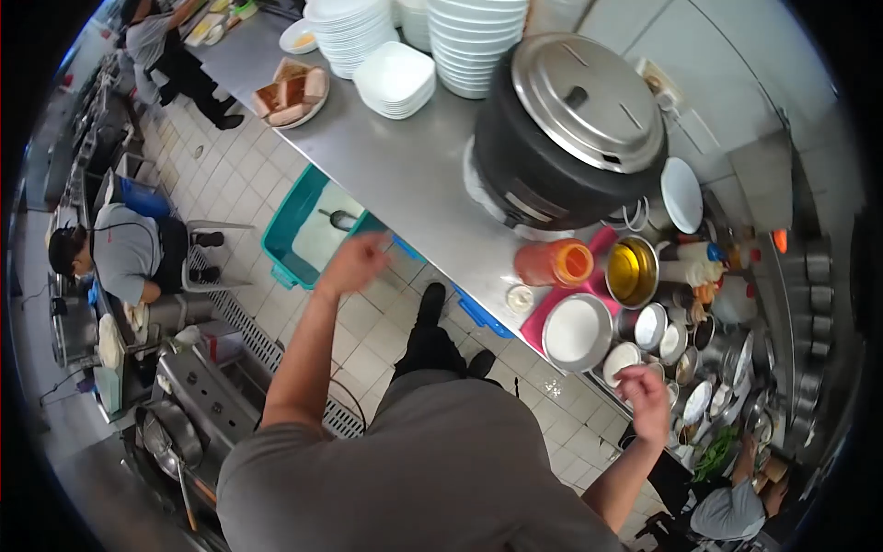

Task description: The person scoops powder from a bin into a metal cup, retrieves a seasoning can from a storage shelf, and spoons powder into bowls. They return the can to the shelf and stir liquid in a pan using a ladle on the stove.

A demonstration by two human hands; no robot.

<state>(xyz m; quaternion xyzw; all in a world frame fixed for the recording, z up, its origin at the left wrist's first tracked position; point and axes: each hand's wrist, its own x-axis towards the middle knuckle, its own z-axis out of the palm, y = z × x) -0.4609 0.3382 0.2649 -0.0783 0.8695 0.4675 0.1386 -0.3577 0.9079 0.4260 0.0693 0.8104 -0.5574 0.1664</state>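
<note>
My left hand [359,263] is raised over the floor, near a green tub [276,241] that holds white powder and a metal scoop [343,220]. Motion smears its fingers, so their pose is unclear. At the counter's right part, my right hand [646,402] has its fingers curled together beside a small bowl of white contents [622,361]; anything between the fingertips is too small to make out. A larger metal bowl of white contents [577,331] sits just beyond. Behind it are a pot of yellow oil [632,272] and a jar of orange-red sauce [554,264].
A black soup warmer with a steel lid [589,101] stands on the steel counter [386,156]. Stacked white bowls [395,78] and a plate of bread [292,94] are farther along. Co-workers are at the left [138,253], upper left [161,55] and lower right [727,513].
</note>
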